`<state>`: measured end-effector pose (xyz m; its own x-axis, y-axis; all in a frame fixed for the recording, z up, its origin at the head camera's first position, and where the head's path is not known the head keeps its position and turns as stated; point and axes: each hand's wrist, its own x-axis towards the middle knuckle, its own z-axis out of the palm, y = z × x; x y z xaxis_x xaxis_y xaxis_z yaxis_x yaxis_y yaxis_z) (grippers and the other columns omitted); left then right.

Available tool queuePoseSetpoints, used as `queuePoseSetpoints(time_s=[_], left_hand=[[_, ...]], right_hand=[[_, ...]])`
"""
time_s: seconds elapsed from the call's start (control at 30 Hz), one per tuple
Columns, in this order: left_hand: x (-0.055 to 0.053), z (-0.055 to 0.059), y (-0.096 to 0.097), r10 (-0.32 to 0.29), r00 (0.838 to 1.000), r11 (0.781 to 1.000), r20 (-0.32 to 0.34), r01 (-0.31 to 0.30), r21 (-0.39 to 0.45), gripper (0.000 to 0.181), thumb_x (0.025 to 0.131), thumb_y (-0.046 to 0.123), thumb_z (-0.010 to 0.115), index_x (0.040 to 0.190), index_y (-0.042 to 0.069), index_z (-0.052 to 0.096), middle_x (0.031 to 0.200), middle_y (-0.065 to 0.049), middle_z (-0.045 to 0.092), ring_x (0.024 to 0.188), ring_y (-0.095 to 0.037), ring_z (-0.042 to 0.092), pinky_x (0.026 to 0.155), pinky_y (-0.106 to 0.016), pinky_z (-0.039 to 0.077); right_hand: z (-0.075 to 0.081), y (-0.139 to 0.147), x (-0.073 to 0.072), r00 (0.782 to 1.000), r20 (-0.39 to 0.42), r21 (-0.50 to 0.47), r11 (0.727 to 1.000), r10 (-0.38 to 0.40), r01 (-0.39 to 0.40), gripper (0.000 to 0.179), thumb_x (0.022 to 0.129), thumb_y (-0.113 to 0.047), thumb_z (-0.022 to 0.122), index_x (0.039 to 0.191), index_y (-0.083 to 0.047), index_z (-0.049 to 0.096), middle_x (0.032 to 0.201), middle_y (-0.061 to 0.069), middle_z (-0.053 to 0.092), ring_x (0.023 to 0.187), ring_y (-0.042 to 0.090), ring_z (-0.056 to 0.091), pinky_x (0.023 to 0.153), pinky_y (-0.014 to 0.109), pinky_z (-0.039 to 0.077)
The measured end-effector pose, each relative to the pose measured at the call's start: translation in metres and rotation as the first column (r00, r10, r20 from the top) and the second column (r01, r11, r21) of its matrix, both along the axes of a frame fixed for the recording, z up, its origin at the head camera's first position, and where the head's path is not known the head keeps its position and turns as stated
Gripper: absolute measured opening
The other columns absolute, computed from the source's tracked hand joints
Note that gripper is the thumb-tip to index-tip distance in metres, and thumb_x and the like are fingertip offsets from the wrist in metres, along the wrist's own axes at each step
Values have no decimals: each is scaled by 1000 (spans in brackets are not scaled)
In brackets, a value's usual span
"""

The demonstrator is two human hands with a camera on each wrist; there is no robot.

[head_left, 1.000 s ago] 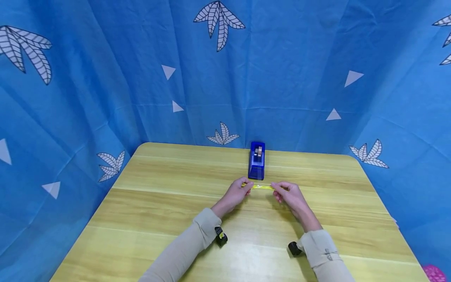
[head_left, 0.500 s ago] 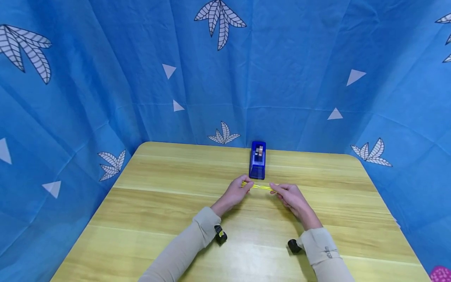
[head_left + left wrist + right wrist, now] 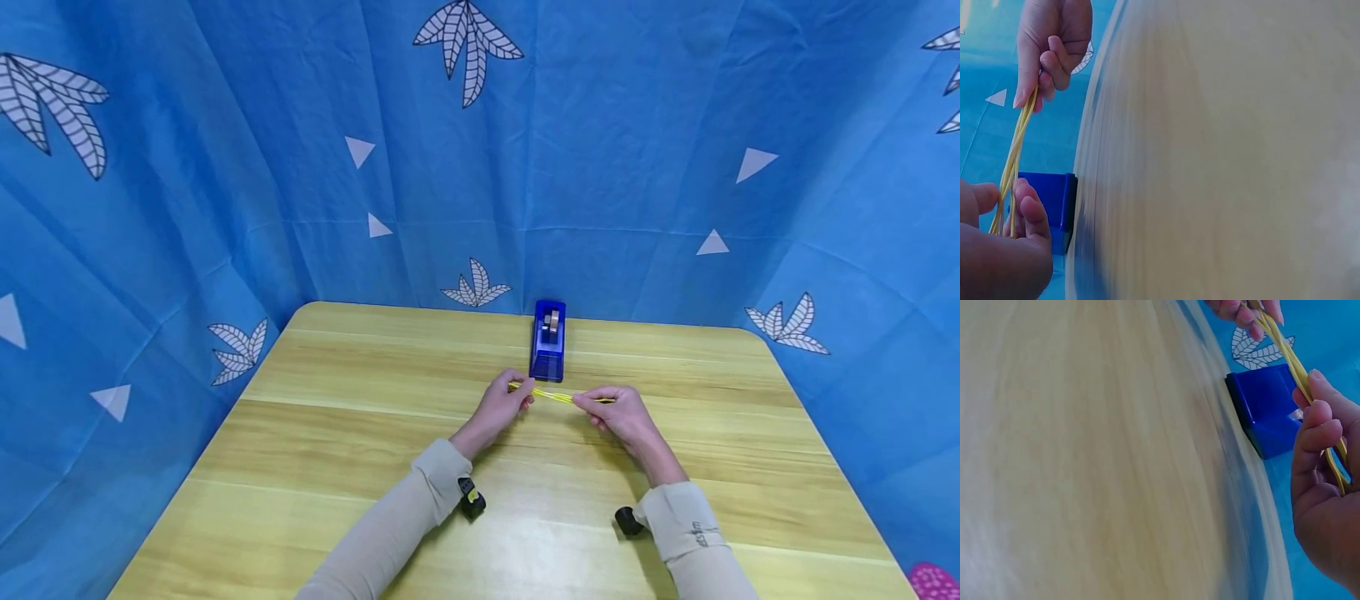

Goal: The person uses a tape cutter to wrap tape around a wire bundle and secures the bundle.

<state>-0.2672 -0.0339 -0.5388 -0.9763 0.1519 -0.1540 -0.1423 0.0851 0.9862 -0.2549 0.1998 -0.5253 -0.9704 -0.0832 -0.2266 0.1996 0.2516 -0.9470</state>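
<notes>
A bundle of thin yellow strands (image 3: 557, 397) stretches between both hands above the table. My left hand (image 3: 501, 403) pinches one end between thumb and fingers, and my right hand (image 3: 627, 420) pinches the other. The right end sits slightly lower in the head view. Seen from the right wrist, the strands (image 3: 1291, 359) run past the thumb, and a looped end shows at the palm. In the left wrist view, the strands (image 3: 1015, 147) cross one another lightly. Just beyond the hands stands a blue tape dispenser (image 3: 547, 354) with a small roll in it.
The light wooden table (image 3: 337, 433) has rounded far corners. A blue curtain (image 3: 600, 150) with leaf prints hangs behind and along both sides. Black cameras sit at both sleeve cuffs, and a pink object (image 3: 932, 581) lies at the lower right edge.
The bundle has gone from nearly level to sloping down to the right, as my left hand rose slightly. Both hands keep their pinch; the dispenser has stayed put.
</notes>
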Motion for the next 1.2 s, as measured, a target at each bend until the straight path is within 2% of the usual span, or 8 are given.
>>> queuePoseSetpoints(time_s=[0.17,0.3,0.43,0.67,0.77,0.9,1.03,1.2], left_hand=[[-1,-2,0,-18,1000,1000,-2,18,-2,17,107,22,59,110,5,62,88,-5,64,77,-15,58,67,-24,49],[-1,-1,1,-14,1000,1000,-22,14,-6,14,107,20,58,104,7,60,89,-4,62,80,-15,57,71,-25,49],[-1,0,0,-11,999,1000,-34,11,-8,14,107,21,57,103,7,58,90,-4,61,82,-17,57,73,-26,50],[2,4,1,-8,999,999,-47,6,-33,12,107,20,58,102,9,59,91,-6,63,83,-18,60,73,-26,52],[2,4,1,0,999,999,-46,-2,-36,12,107,20,58,104,8,60,93,-7,65,83,-17,61,75,-26,54],[0,5,-1,1,999,1000,-32,-1,-11,11,105,19,61,107,7,61,94,-8,67,82,-16,62,73,-25,54],[-4,9,-6,-38,999,999,-27,38,4,12,104,16,63,109,5,62,93,-9,69,78,-16,63,69,-25,54],[-14,15,-14,-153,987,983,-50,147,-105,18,105,21,62,109,5,69,91,-7,70,75,-14,62,67,-24,54]], right_hand=[[4,0,0,996,-83,65,997,43,-37,30,91,-24,82,106,2,79,82,2,71,58,10,59,49,21,48],[5,-1,0,991,-99,137,988,84,-70,32,95,-30,77,108,-1,78,72,6,66,58,13,55,49,23,45],[5,-2,-1,990,-94,160,983,104,-88,37,99,-36,71,108,0,77,68,6,62,56,14,53,49,24,45],[7,2,0,994,-30,168,981,107,-100,48,102,-45,65,105,1,77,77,4,65,56,11,49,49,23,44],[6,3,0,990,-58,192,975,128,-114,43,100,-42,68,106,-2,79,82,5,69,62,9,50,54,23,43],[3,4,-2,984,-125,235,967,127,-95,35,97,-39,73,106,-6,81,105,8,77,86,11,60,72,25,49],[2,5,-4,978,-164,246,966,126,-83,33,94,-36,77,107,-6,81,112,11,76,94,18,62,75,29,53],[3,6,-5,959,-244,258,963,143,-78,26,93,-28,80,103,-4,81,96,9,75,83,18,60,67,27,52]])
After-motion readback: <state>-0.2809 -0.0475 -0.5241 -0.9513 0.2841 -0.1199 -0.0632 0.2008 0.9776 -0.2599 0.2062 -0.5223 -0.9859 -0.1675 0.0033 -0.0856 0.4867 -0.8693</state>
